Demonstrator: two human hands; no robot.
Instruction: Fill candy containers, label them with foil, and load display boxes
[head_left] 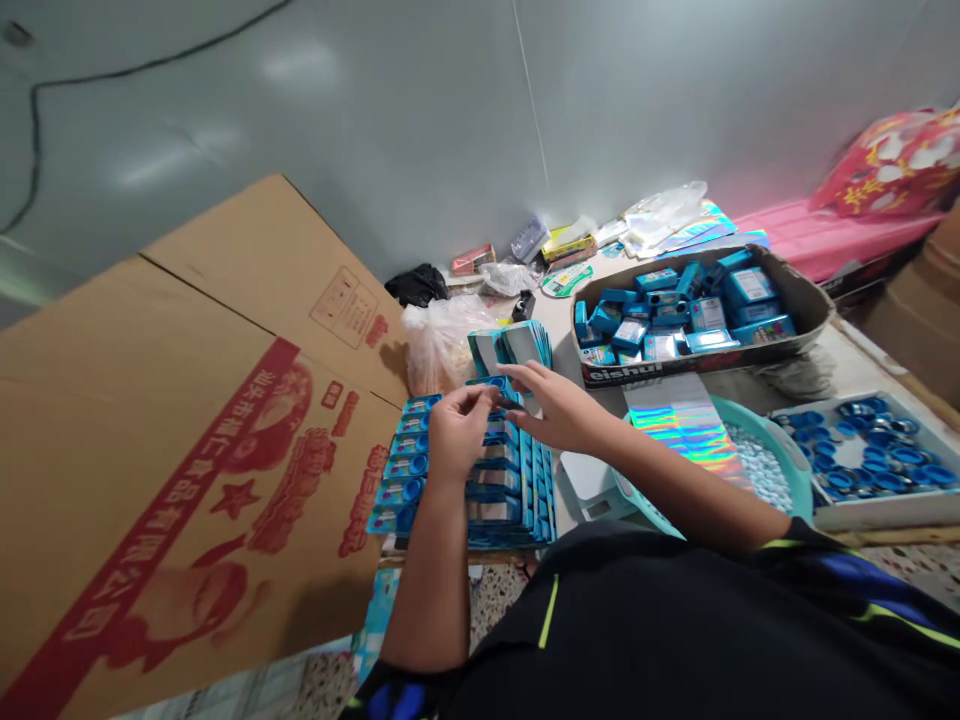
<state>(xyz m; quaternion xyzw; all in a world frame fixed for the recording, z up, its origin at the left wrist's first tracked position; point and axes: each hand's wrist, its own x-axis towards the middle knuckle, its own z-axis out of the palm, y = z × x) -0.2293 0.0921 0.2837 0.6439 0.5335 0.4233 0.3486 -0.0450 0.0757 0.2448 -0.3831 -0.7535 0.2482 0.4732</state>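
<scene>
Above the stacked blue cards, my left hand (457,435) is closed in a pinch, its fingertips pressed together. A small dark sliver shows between the hands, too small to name. My right hand (562,405) is close beside it, fingers stretched out and thumb apart from them. Below both hands are rows of folded blue cardboard packages (495,480), partly covered by my hands. To their left, blue cards with round blue caps (411,465) lie in a column. More folded blue cards (525,342) stand fanned out just behind.
A large printed carton (225,460) rises on the left. A cut-down box (705,365) of small blue boxes stands right of centre. Nearer are a turquoise basin (799,465) of white pieces, a shiny holographic sheet (679,425) and a white tray (885,512) of blue rings.
</scene>
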